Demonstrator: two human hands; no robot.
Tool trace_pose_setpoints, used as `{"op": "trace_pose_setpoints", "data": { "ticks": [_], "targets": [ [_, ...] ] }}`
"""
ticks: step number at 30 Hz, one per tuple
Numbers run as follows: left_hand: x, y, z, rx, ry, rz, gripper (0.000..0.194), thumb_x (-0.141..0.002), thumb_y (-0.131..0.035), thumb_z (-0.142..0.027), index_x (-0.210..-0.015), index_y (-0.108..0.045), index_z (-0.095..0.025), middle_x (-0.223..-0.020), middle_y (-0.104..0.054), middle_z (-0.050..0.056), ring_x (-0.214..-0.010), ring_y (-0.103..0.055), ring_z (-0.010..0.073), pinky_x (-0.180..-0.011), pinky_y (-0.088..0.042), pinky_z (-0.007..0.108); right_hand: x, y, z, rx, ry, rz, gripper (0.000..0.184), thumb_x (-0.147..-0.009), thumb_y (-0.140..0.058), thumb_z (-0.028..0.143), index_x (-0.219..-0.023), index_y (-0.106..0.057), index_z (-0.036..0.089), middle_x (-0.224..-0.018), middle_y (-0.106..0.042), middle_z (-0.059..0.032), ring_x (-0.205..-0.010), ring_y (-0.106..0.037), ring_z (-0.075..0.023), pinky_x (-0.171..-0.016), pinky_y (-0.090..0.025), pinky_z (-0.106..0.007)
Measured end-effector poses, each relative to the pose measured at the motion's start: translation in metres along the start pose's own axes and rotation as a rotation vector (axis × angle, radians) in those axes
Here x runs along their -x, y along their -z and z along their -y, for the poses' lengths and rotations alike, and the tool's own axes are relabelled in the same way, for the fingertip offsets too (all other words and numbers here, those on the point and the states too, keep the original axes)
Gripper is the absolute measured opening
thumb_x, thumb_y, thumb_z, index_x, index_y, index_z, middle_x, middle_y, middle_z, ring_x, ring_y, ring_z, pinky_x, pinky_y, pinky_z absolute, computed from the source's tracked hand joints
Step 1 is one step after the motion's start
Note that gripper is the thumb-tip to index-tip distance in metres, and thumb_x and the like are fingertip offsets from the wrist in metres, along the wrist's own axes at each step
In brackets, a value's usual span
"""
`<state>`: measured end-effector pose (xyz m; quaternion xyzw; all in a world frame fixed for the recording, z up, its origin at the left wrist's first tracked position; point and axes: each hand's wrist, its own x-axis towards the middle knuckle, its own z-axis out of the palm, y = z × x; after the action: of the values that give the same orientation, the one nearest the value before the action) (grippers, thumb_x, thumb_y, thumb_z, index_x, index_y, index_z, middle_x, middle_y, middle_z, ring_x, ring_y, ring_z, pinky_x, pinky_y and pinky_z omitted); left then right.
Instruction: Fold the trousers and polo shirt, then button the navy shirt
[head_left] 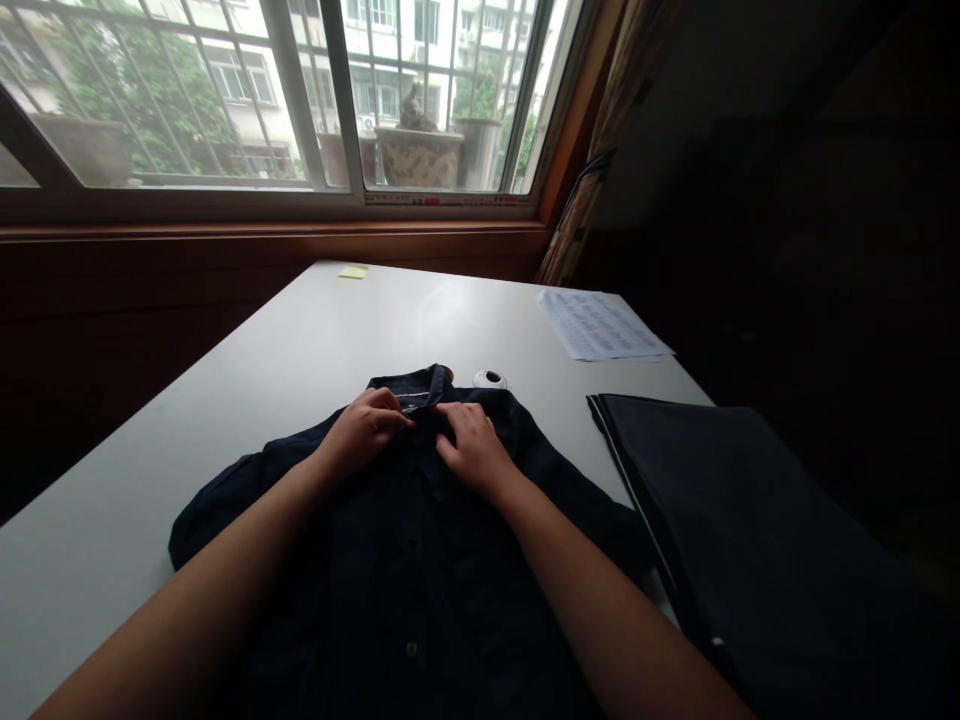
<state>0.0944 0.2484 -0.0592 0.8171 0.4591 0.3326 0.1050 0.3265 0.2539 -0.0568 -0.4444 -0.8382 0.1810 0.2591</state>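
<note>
A dark navy shirt (420,560) lies front up on the white table, its collar pointing toward the window. At the left side of the neck opening, my left hand (369,425) has its fingers pinched on the collar edge. My right hand (474,440) grips the other side of the collar, fingers curled at the cloth near the top of the button front. A pale button (411,649) shows lower on the front. Just beyond the collar lies a white round object with a dark centre (490,379), and a brownish round thing (448,373) peeks out beside it.
Folded dark cloth (720,500) covers the table's right side. Printed papers (606,325) lie at the back right, and a yellow sticky note (353,271) at the far left corner of the white table (247,370). A barred window and a tied curtain (589,190) stand behind.
</note>
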Motion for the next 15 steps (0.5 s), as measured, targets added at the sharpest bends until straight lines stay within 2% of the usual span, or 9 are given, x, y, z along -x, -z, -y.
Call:
{"op": "trace_pose_setpoints", "data": {
  "ticks": [15],
  "targets": [
    [-0.0008,0.0033,-0.006,0.057,0.109,-0.03,0.027,-0.084,-0.055,-0.01,-0.088,-0.078,-0.024,-0.098,-0.063,0.004,-0.087,-0.063,0.0168,-0.078,-0.051,0.03,-0.0001,0.0003,0.0006,0.009,-0.001,-0.003,0.044,-0.087,-0.057,0.021,-0.131,-0.056,0.019,-0.133,-0.062,-0.0099,-0.122,-0.048,-0.0293,-0.103,-0.041,-0.049]
  ]
}}
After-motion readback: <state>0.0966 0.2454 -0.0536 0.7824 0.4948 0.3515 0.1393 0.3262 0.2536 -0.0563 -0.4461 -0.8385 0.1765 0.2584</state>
